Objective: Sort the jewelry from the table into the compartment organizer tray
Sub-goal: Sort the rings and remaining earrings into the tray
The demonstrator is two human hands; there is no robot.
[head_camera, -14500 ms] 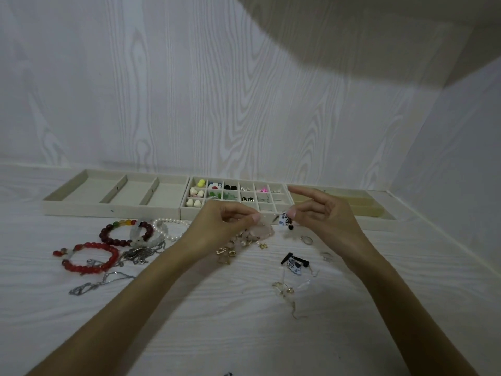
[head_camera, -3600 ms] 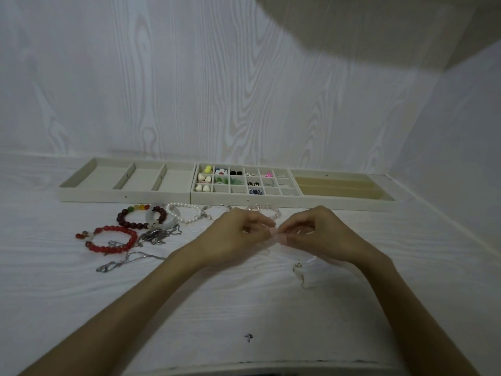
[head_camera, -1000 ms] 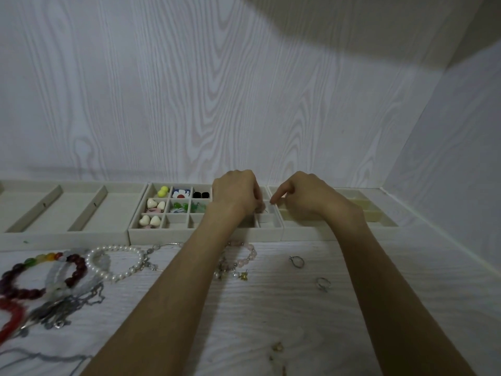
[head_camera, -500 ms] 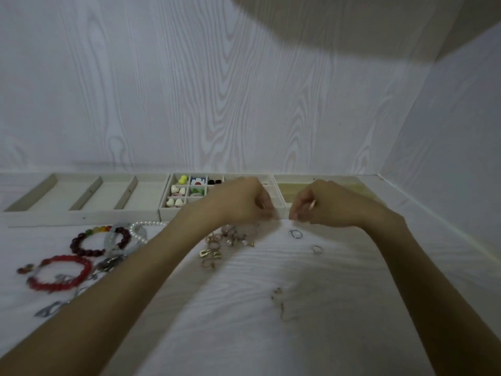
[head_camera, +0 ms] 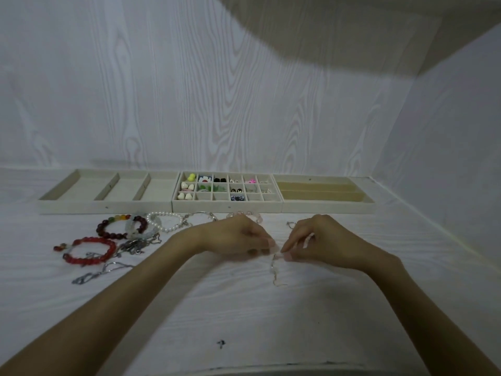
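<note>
both hands have come back from the small-grid tray (head_camera: 227,206) to the table; left hand (head_camera: 235,237) and right hand (head_camera: 315,241) pinch a thin dangling earring (head_camera: 275,270) between them, next up for sorting. bracelets (head_camera: 89,251) wait at left.

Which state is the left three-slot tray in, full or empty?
Empty: all three slots of the left tray show bare lining; bracelets lie outside on the table.
</note>
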